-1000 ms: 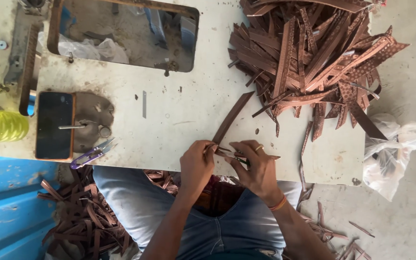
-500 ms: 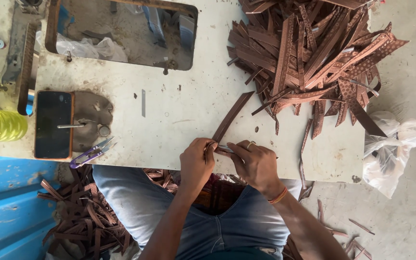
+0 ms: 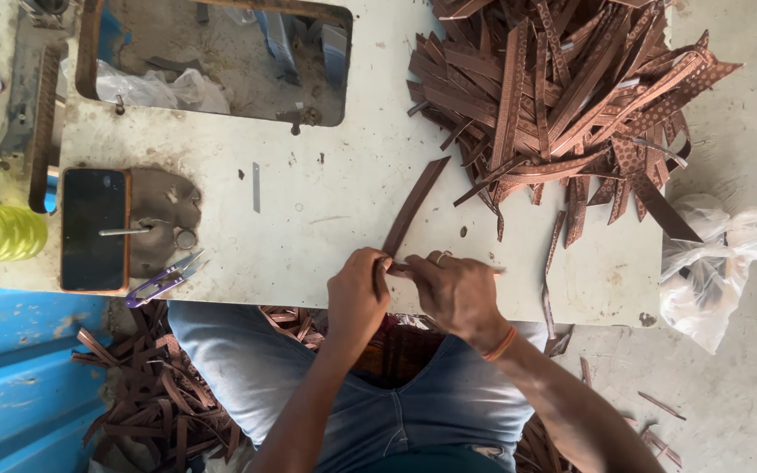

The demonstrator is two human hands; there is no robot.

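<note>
both hands meet at the counter's (image 3: 326, 210) near edge. the left hand (image 3: 357, 298) pinches the near end of a brown strip (image 3: 413, 206) — its long axis runs away and to the right, toward the strip pile (image 3: 562, 96). the right hand (image 3: 457, 293), just beside, has its fingers (image 3: 413, 265) pressed on a second short piece — details hidden. snips (image 3: 164, 280) lie well left.

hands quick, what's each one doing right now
Left hand: closed, pinching the near end of a long brown leather strip.
Right hand: closed on a shorter brown strip piece at the table edge.
</note>
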